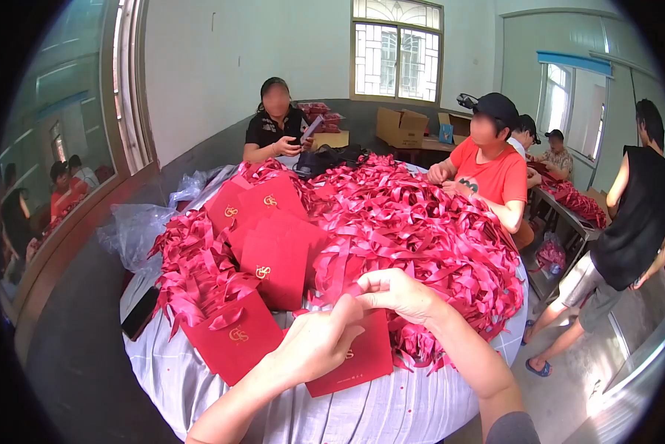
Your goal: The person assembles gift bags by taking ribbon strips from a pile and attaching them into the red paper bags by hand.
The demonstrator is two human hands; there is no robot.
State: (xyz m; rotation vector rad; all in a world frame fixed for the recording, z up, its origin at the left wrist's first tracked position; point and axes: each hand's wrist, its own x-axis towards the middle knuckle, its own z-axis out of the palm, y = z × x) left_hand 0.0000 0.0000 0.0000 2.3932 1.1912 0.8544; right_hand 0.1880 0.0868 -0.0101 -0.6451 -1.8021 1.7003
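Observation:
Over the near side of the round table, my left hand (321,337) and my right hand (400,296) meet at the fingertips. Both are closed in a pinch, with a bit of red ribbon (353,289) between them; its ends are hard to make out. Below them lies a flat red paper gift bag (366,366) with gold print, partly covered by my left hand. Another red bag (229,344) lies to the left of my left forearm. Beyond my hands several more bags (277,255) overlap in a loose stack. A big heap of red ribbon handles (429,229) spreads to the right.
A light patterned cloth (162,385) covers the table. A dark phone-like object (140,314) and clear plastic (136,233) are at its left edge. Across sits a person in black (277,133); a person in red (488,174) works at right. Cardboard boxes (401,128) stand behind.

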